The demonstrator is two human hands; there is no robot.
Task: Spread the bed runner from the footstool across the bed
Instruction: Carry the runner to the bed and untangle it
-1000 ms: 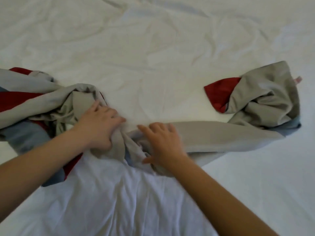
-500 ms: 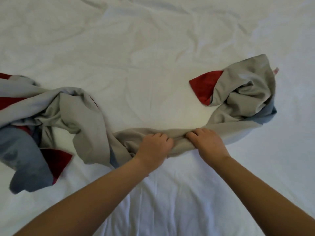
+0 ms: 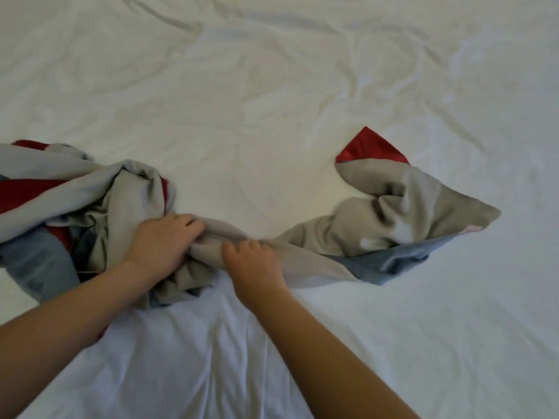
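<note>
Fingers of left hand curl closed round bunched grey cloth of bed runner; right hand grips same twisted section just beside it. Runner lies crumpled across white bed. Small pink tag at right corner: writing unreadable.

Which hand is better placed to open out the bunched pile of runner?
Left, probably: the left hand grips the runner at the pile's edge; the right hand holds the twisted middle, farther off.
</note>
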